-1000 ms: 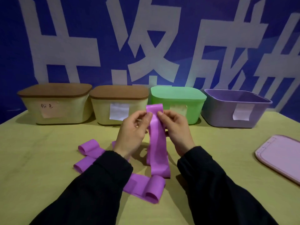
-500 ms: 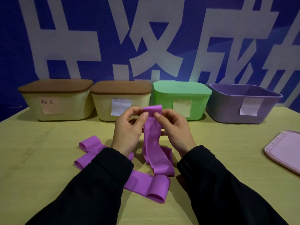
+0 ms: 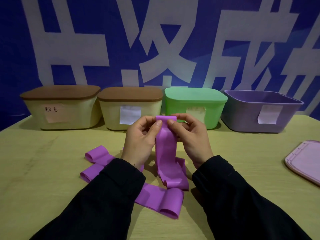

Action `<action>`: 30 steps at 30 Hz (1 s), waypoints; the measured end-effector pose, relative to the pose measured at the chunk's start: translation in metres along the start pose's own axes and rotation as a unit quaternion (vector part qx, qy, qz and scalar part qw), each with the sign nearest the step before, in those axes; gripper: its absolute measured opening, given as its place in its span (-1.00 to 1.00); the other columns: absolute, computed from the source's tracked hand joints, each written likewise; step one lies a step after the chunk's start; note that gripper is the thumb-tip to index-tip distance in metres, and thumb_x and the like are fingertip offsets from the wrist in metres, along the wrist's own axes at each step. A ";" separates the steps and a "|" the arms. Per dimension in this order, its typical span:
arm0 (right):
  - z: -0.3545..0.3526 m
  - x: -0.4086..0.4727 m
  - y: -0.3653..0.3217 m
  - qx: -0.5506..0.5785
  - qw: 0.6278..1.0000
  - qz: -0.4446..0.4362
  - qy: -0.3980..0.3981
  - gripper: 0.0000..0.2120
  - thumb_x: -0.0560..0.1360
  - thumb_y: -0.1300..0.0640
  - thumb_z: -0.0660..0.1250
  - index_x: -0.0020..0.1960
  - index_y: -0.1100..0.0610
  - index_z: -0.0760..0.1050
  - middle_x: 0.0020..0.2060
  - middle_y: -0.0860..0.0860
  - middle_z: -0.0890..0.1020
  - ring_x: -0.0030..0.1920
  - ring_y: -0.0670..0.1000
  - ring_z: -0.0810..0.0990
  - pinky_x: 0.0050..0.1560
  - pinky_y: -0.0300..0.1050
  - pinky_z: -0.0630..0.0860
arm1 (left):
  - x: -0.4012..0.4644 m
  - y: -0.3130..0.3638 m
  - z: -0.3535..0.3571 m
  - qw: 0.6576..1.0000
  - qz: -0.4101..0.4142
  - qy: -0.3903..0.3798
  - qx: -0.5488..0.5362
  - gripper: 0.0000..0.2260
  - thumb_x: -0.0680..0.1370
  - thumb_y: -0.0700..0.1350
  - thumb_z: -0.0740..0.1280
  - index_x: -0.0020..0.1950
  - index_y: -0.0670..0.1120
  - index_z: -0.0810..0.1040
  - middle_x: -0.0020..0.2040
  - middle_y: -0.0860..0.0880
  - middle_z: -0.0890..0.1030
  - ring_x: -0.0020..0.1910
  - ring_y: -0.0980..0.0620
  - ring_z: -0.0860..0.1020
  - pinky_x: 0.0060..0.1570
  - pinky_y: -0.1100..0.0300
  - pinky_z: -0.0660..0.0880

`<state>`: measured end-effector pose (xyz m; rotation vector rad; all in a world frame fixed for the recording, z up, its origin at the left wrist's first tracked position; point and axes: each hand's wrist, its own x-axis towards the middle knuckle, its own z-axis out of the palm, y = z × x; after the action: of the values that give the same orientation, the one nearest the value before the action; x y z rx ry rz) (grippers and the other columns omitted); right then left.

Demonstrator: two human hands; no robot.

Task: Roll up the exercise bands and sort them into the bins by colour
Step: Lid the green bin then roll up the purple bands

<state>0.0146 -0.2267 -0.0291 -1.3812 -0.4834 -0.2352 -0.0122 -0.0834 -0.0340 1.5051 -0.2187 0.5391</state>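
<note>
Both hands up over the worktop [image 3: 43, 170], pinching the top end of one purple band [image 3: 165, 149]. Left hand [image 3: 140, 141]: thumb and forefinger closed tight on the band's left edge, other fingers [image 3: 147, 119] curled behind it. Right hand [image 3: 191, 137]: thumb pressed on the band's right edge, remaining fingers curled round the back of the folded top. Band hangs straight down from the fingers, lower end crumpled on the worktop between the two black sleeves. Loose purple bands [image 3: 97, 155] lie flat below and left of the left hand, another folded one [image 3: 164, 200] just under the hanging end. Beyond the fingers: two cream bins with brown lids [image 3: 62, 108], green lidded bin [image 3: 195, 104], open purple bin [image 3: 259, 111]. Pink lid [image 3: 306, 161] well right of the right hand.
</note>
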 end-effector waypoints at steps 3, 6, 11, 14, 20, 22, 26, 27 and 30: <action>0.000 0.002 0.000 0.011 1.000 -0.001 0.003 -0.93 0.53 0.29 0.41 -0.01 0.28 0.58 -0.38 0.05 0.63 -0.37 -0.10 0.56 -0.35 -0.25 0.51 | -0.001 -0.001 0.002 1.000 -0.003 -0.008 0.002 -0.92 0.62 -0.20 0.34 0.04 -0.11 0.63 -0.23 0.08 0.65 -0.32 0.21 0.55 -0.33 0.35 0.45; 0.000 0.002 0.002 0.027 0.999 0.018 -0.007 -0.90 0.54 0.26 0.41 0.05 0.23 0.59 -0.37 0.05 0.65 -0.37 -0.08 0.58 -0.35 -0.23 0.52 | -0.001 0.000 0.002 1.000 -0.007 -0.001 -0.006 -0.91 0.62 -0.19 0.34 0.07 -0.12 0.63 -0.16 0.02 0.68 -0.24 0.15 0.61 -0.28 0.30 0.50; 0.000 0.002 0.000 0.012 0.999 0.008 -0.029 -0.92 0.57 0.30 0.37 0.03 0.30 0.59 -0.38 0.00 0.64 -0.35 -0.08 0.57 -0.32 -0.25 0.53 | -0.001 0.002 0.000 1.000 0.002 -0.009 0.003 -0.93 0.63 -0.19 0.34 0.05 -0.10 0.62 -0.14 -0.01 0.67 -0.21 0.13 0.60 -0.23 0.28 0.51; -0.002 0.002 -0.003 -0.002 0.999 0.011 -0.041 -0.95 0.57 0.31 0.36 0.02 0.26 0.59 -0.33 0.09 0.64 -0.32 -0.01 0.57 -0.32 -0.24 0.53 | -0.001 0.005 0.000 1.000 0.002 -0.012 0.006 -0.90 0.62 -0.23 0.34 0.06 -0.04 0.59 -0.11 -0.08 0.69 -0.18 0.09 0.63 -0.19 0.23 0.53; 0.001 -0.002 -0.004 -0.002 0.998 0.019 -0.056 -0.83 0.58 0.36 0.32 0.00 0.13 0.60 -0.25 0.09 0.66 -0.31 -0.05 0.57 -0.34 -0.21 0.50 | -0.005 0.007 0.001 1.000 0.010 0.000 0.014 -0.74 0.60 -0.28 0.32 -0.08 0.08 0.64 -0.06 -0.12 0.68 -0.06 -0.16 0.64 -0.01 -0.11 0.60; 0.000 -0.002 -0.004 -0.005 0.998 0.023 -0.055 -0.82 0.58 0.37 0.28 -0.04 0.15 0.60 -0.27 0.06 0.64 -0.34 -0.08 0.55 -0.35 -0.25 0.48 | -0.006 0.007 0.002 1.000 0.012 0.000 0.020 -0.76 0.59 -0.31 0.32 -0.08 0.02 0.63 -0.09 -0.07 0.68 -0.08 -0.08 0.64 -0.04 -0.02 0.61; -0.001 -0.002 -0.004 -0.016 0.999 0.016 -0.034 -0.88 0.60 0.26 0.33 -0.06 0.20 0.64 -0.27 0.04 0.64 -0.28 -0.06 0.55 -0.30 -0.25 0.49 | -0.006 0.007 0.000 0.999 0.028 -0.002 0.030 -0.83 0.58 -0.32 0.32 -0.05 -0.10 0.64 -0.16 0.04 0.68 -0.11 0.06 0.64 -0.07 0.15 0.60; 0.000 -0.002 -0.004 -0.018 0.999 0.010 -0.032 -0.92 0.58 0.26 0.37 -0.06 0.20 0.64 -0.27 0.05 0.65 -0.27 -0.06 0.56 -0.28 -0.25 0.50 | -0.006 0.007 -0.001 0.999 0.030 -0.003 0.028 -0.88 0.58 -0.28 0.33 -0.04 -0.12 0.64 -0.15 0.00 0.69 -0.10 0.01 0.64 -0.06 0.12 0.60; 0.000 -0.001 -0.003 0.000 0.999 -0.003 -0.044 -0.90 0.55 0.30 0.39 0.05 0.19 0.61 -0.28 0.09 0.64 -0.25 -0.04 0.56 -0.24 -0.24 0.52 | -0.006 0.006 0.000 1.000 0.028 0.004 0.012 -0.94 0.55 -0.18 0.38 -0.05 -0.10 0.65 -0.12 -0.05 0.70 -0.08 -0.02 0.65 -0.04 0.14 0.59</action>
<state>0.0124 -0.2273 -0.0271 -1.3947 -0.5603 -0.1798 -0.0200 -0.0842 -0.0315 1.5241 -0.2481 0.5941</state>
